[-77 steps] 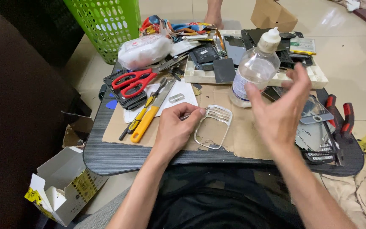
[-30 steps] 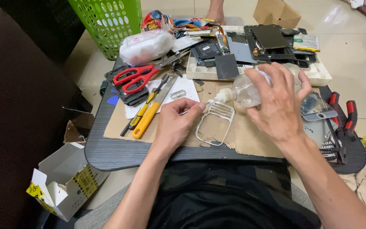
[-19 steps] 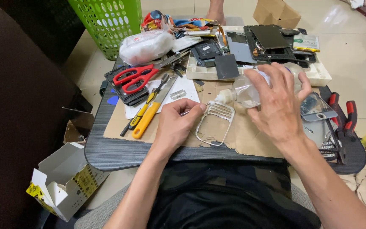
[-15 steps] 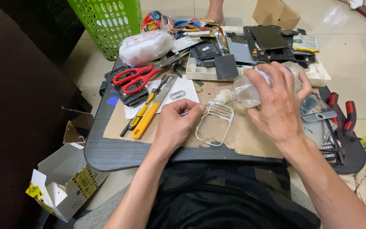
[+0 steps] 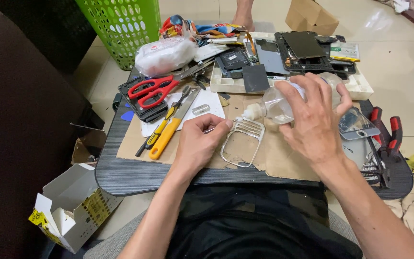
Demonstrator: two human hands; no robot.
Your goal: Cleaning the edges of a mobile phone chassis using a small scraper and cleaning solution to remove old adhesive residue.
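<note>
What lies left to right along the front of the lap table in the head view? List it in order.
White cardboard box → yellow utility knife → left hand → clear phone frame → right hand holding clear bottle → red-handled pliers

A single view is given, taken from a camera worn on the head and pitched steeply down and forward. The small dark table (image 5: 135, 175) is seen from close above, across the lap, with its near edge low in the frame and its far edge near the top. Both forearms are seen entering from the bottom edge, the left hand (image 5: 198, 144) left of centre and the right hand (image 5: 315, 122) right of centre. Tiled floor and a green basket (image 5: 123, 24) are taken in beyond the table. No second view is provided, so nothing is shared.
</note>
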